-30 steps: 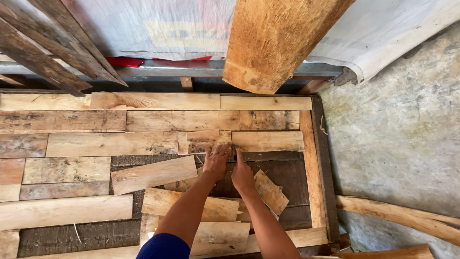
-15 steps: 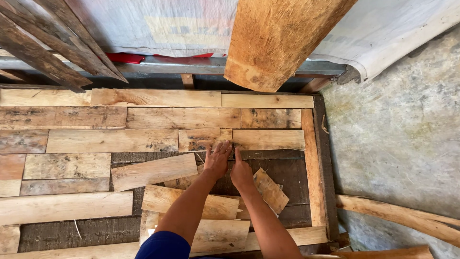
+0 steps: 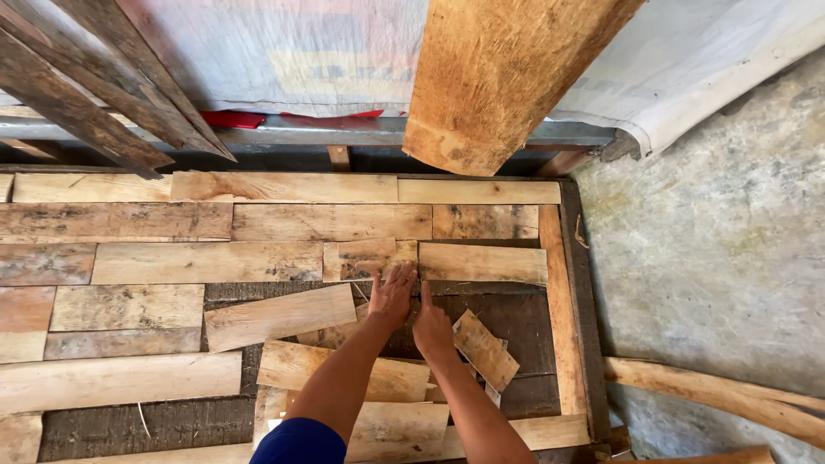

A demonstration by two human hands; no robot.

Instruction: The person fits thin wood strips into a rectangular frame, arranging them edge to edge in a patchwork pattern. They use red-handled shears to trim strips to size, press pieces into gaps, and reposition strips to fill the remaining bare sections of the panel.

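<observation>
- We look straight down on a wooden frame (image 3: 573,283) laid with rows of pale and weathered planks, the dark base board (image 3: 524,318) bare between them.
- Our left hand (image 3: 394,295) lies flat, fingers spread, pressing the lower edge of a short mottled plank (image 3: 368,259) near the frame's middle; it pinches nothing.
- Our right hand (image 3: 432,326) sits just at 4 o'clock of the left, index finger stretched toward 12 o'clock and touching the dark base below the long pale plank (image 3: 483,262); the other fingers curl under, and we cannot tell whether they hold anything.
- A small loose offcut (image 3: 485,350) lies tilted just at 3 o'clock of the right hand.
- A slanted plank (image 3: 279,316) lies at 9 o'clock of the left hand, with more loose boards (image 3: 301,365) under our forearms at 6 o'clock.
- At 12 o'clock a thick rounded timber slab (image 3: 498,77) leans over the frame, before a pale tarpaulin (image 3: 284,51) and a grey metal rail (image 3: 344,133).
- Dark weathered battens (image 3: 94,94) cross at 10 o'clock.
- At 3 o'clock the floor is rough grey concrete (image 3: 713,249), with a curved length of wood (image 3: 713,395) at 4 o'clock.
</observation>
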